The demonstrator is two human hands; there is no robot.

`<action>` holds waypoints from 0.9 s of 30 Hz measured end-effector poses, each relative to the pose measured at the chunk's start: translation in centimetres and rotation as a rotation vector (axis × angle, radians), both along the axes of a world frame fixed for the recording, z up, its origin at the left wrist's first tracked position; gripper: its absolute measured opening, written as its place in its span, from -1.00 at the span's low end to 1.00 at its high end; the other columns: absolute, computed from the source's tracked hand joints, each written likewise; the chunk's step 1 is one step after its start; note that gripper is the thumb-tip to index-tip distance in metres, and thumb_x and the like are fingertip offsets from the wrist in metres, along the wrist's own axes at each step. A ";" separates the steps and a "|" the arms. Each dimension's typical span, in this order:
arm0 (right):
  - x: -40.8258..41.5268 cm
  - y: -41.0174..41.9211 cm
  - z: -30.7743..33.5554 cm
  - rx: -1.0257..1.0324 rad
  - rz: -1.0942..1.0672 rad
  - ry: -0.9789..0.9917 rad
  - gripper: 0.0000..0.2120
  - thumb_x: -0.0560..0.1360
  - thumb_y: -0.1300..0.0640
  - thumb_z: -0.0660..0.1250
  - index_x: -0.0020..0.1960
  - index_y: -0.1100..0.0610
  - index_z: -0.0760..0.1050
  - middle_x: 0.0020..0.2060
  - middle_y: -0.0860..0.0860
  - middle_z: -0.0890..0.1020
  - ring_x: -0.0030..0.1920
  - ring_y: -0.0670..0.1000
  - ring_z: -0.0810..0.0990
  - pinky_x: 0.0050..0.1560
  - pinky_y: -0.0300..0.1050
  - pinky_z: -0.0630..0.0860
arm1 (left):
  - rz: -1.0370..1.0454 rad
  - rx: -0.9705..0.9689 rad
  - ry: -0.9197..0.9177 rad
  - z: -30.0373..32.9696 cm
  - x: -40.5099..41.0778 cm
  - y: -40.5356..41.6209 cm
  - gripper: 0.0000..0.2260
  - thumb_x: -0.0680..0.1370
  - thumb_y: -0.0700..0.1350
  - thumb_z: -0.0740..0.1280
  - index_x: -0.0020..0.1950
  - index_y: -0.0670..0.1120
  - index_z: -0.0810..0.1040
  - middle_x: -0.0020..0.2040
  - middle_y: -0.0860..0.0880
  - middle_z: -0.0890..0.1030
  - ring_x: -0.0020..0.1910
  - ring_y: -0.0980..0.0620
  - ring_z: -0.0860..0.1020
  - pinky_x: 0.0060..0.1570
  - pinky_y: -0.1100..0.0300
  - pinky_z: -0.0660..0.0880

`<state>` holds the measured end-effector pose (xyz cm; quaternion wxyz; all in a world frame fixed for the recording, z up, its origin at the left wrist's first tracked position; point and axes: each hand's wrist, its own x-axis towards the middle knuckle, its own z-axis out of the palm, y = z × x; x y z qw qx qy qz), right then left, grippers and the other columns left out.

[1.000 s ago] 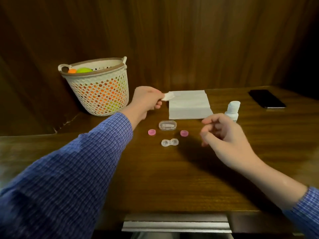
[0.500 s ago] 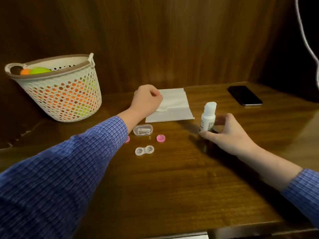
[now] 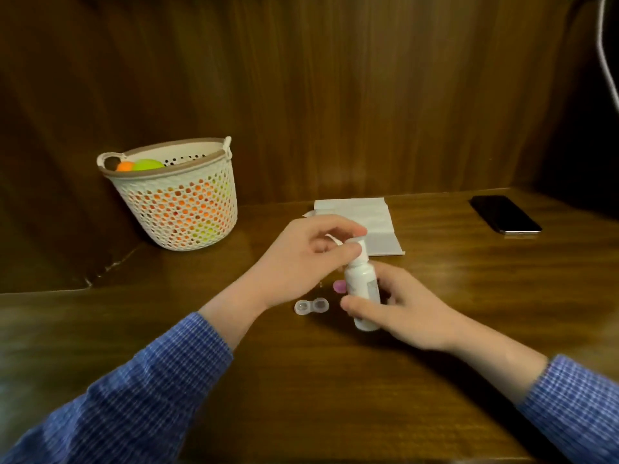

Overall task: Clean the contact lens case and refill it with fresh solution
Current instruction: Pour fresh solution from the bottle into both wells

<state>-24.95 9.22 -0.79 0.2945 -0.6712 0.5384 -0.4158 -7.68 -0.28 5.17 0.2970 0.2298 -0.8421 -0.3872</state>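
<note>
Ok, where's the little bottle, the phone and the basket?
Bottle (image 3: 360, 289), head view, on its white body.
Phone (image 3: 504, 214), head view, middle of its dark screen.
Basket (image 3: 174, 209), head view, on its holey side wall.

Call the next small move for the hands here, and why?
Probably take the cap off: the right hand holds the solution bottle upright, the left hand pinches its cap, which looks still on. The open lens case sits below on the table, wells up, ready for filling.
</note>
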 end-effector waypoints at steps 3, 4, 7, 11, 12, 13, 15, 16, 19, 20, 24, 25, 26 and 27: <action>1.5 -0.5 0.2 -0.035 0.040 -0.062 -0.79 0.51 -0.12 0.45 0.10 -0.29 0.51 -0.02 -0.17 0.69 -0.04 -0.06 0.70 -0.10 -0.15 0.66 | -0.035 0.068 0.077 -0.4 2.2 0.1 -0.75 0.64 -0.22 0.36 0.23 0.08 0.64 0.16 0.03 0.67 0.06 0.15 0.66 -0.13 0.33 0.59; 1.8 -0.7 0.3 -0.024 0.086 -0.111 -0.81 0.53 -0.06 0.45 0.07 -0.28 0.51 -0.08 -0.09 0.72 -0.12 -0.03 0.72 -0.14 -0.13 0.66 | -0.052 0.068 0.089 -0.5 2.6 0.1 -0.73 0.64 -0.26 0.35 0.24 0.05 0.63 0.18 0.01 0.67 0.09 0.15 0.66 -0.12 0.34 0.59; 2.4 -1.4 0.0 -0.052 0.159 -0.173 -0.76 0.57 0.06 0.43 -0.05 -0.29 0.49 -0.36 0.02 0.66 -0.42 0.02 0.63 -0.30 -0.13 0.57 | -0.063 0.058 0.104 -1.0 2.8 -0.5 -0.72 0.64 -0.27 0.33 0.28 0.02 0.60 0.22 -0.01 0.67 0.20 0.07 0.64 0.05 0.23 0.60; 2.5 -1.9 -1.1 -0.108 0.042 -0.206 -0.80 0.58 0.09 0.43 0.11 -0.13 0.48 -0.38 -0.04 0.61 -0.46 -0.03 0.55 -0.42 -0.12 0.52 | 0.064 0.033 0.141 -1.9 1.9 -0.7 -0.81 0.60 -0.08 0.40 0.20 0.00 0.66 0.02 -0.10 0.67 -0.06 -0.06 0.63 -0.12 0.08 0.63; 2.4 -2.0 -1.3 -0.116 0.015 -0.200 -0.79 0.58 0.08 0.43 0.16 -0.09 0.48 -0.33 -0.05 0.62 -0.42 -0.05 0.58 -0.39 -0.11 0.54 | 0.081 0.014 0.141 -2.2 1.7 -0.6 -0.84 0.60 -0.07 0.42 0.18 0.00 0.67 -0.04 -0.15 0.66 -0.08 -0.18 0.61 -0.13 -0.09 0.63; 2.3 -2.0 -1.4 -0.125 -0.011 -0.179 -0.77 0.58 0.05 0.42 0.19 -0.08 0.47 -0.28 -0.06 0.64 -0.37 -0.06 0.60 -0.35 -0.08 0.58 | 0.084 -0.001 0.141 -2.5 1.5 -0.5 -0.85 0.61 -0.05 0.41 0.16 0.01 0.68 -0.09 -0.17 0.65 -0.10 -0.24 0.59 -0.14 -0.19 0.61; 2.2 -2.0 -1.6 -0.136 -0.042 -0.112 -0.76 0.57 -0.02 0.40 0.21 -0.10 0.45 -0.18 -0.11 0.65 -0.27 -0.07 0.64 -0.25 -0.02 0.63 | 0.081 -0.021 0.136 -2.9 1.2 -0.2 -0.84 0.61 -0.01 0.37 0.16 0.05 0.67 -0.14 -0.13 0.66 -0.14 -0.18 0.62 -0.17 -0.15 0.61; 2.2 -1.9 -1.6 -0.136 -0.047 -0.081 -0.76 0.57 -0.05 0.39 0.20 -0.11 0.44 -0.15 -0.13 0.65 -0.23 -0.06 0.65 -0.23 0.01 0.64 | 0.077 -0.022 0.126 -3.1 1.2 0.0 -0.81 0.62 0.03 0.35 0.19 0.06 0.65 -0.12 -0.06 0.68 -0.14 -0.07 0.65 -0.18 -0.04 0.64; 2.4 -1.6 -1.9 -0.147 -0.064 -0.004 -0.74 0.58 -0.06 0.39 0.22 -0.09 0.44 -0.10 -0.10 0.66 -0.17 -0.02 0.67 -0.23 0.06 0.64 | 0.094 -0.020 0.102 -3.6 1.0 0.5 -0.68 0.62 0.11 0.29 0.34 0.09 0.60 0.03 0.16 0.70 0.08 0.19 0.66 -0.12 0.28 0.64; 2.5 -1.6 -1.9 -0.155 -0.074 0.015 -0.74 0.57 -0.07 0.38 0.22 -0.09 0.44 -0.10 -0.10 0.66 -0.17 -0.02 0.67 -0.23 0.05 0.63 | 0.107 -0.033 0.112 -3.8 0.9 0.7 -0.67 0.63 0.09 0.26 0.36 0.07 0.60 0.06 0.18 0.70 0.12 0.22 0.65 -0.10 0.34 0.61; 2.6 -1.7 -2.2 -0.183 -0.130 0.095 -0.74 0.56 -0.09 0.39 0.18 -0.06 0.43 -0.15 -0.13 0.64 -0.19 -0.09 0.65 -0.26 -0.12 0.60 | 0.159 -0.097 0.166 -4.5 0.5 1.2 -0.77 0.65 0.00 0.22 0.22 0.08 0.62 -0.04 0.20 0.66 0.03 0.22 0.64 -0.19 0.41 0.53; 2.6 -1.8 -2.3 -0.187 -0.143 0.113 -0.74 0.55 -0.08 0.40 0.16 -0.06 0.43 -0.16 -0.15 0.63 -0.20 -0.11 0.64 -0.28 -0.18 0.58 | 0.168 -0.101 0.179 -4.6 0.4 1.2 -0.79 0.66 -0.01 0.21 0.16 0.08 0.62 -0.11 0.18 0.65 -0.02 0.19 0.64 -0.23 0.40 0.52; 2.7 -1.8 -2.4 -0.190 -0.157 0.126 -0.74 0.55 -0.08 0.40 0.16 -0.06 0.43 -0.17 -0.16 0.63 -0.20 -0.13 0.64 -0.29 -0.21 0.57 | 0.175 -0.109 0.190 -4.8 0.3 1.3 -0.81 0.67 -0.03 0.21 0.11 0.08 0.63 -0.13 0.15 0.65 -0.06 0.16 0.63 -0.25 0.38 0.52; 2.9 -1.8 -2.5 -0.189 -0.170 0.134 -0.74 0.55 -0.09 0.41 0.16 -0.06 0.42 -0.17 -0.18 0.62 -0.19 -0.14 0.64 -0.28 -0.23 0.57 | 0.181 -0.120 0.198 -4.9 0.3 1.3 -0.81 0.67 -0.04 0.20 0.07 0.07 0.63 -0.13 0.12 0.64 -0.09 0.13 0.62 -0.27 0.38 0.52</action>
